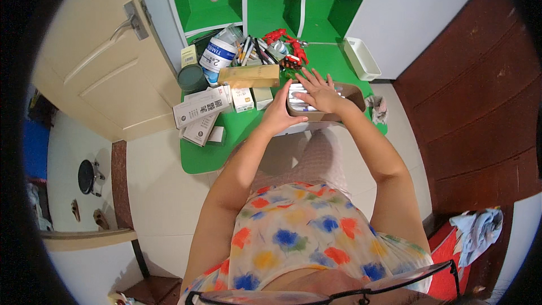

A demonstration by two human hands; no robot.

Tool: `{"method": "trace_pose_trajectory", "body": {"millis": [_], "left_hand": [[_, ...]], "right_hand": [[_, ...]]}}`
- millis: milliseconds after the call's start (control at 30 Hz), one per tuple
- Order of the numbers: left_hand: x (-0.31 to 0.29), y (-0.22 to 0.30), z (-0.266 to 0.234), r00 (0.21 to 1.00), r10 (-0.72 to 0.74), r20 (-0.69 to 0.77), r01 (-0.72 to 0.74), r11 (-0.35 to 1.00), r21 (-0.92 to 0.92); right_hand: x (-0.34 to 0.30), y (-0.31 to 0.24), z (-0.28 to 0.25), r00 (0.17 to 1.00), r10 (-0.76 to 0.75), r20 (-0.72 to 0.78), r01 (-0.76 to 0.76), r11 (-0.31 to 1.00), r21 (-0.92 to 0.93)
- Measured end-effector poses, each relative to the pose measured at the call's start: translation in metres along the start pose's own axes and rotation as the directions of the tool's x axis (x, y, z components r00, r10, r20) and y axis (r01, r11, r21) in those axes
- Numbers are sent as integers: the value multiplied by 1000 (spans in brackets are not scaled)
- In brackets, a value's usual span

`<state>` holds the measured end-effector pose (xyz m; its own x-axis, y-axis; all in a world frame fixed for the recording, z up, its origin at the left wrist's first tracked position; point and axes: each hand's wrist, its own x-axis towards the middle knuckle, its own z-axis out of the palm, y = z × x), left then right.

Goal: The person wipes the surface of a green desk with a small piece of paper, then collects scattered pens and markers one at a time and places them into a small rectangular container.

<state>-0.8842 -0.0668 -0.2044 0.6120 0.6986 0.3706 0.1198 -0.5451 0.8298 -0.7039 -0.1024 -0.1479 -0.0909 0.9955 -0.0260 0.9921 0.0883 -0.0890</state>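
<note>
A brown storage bin (354, 95) sits near the front edge of the green desk. White stick-like or boxed items (294, 101) lie side by side in its left part; their exact kind is hard to make out. My left hand (278, 114) wraps the bin's left end, its thumb along the near wall and its fingers toward the far side. Over the white items, my right hand (323, 97) lies palm down with fingers stretched out, touching them and covering part of the bin's inside.
Left on the desk (197, 161) are white cartons (202, 107), a yellow box (248, 75), a white-and-blue tub (219, 55) and a dark green jar (192, 79). Pens (248, 51) and red toy figures (298, 51) lie behind. A white basket (361, 59) and crumpled cloth (377, 109) are at right.
</note>
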Motion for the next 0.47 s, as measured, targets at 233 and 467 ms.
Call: {"method": "trace_pose_trajectory", "body": {"millis": [233, 467], "left_hand": [[3, -6, 2, 999, 33, -28, -33, 999, -1], [7, -5, 2, 999, 32, 5, -32, 999, -24]], "right_hand": [[0, 0, 5, 999, -20, -49, 20, 1000, -4], [-2, 2, 5, 998, -24, -66, 29, 996, 80]]}}
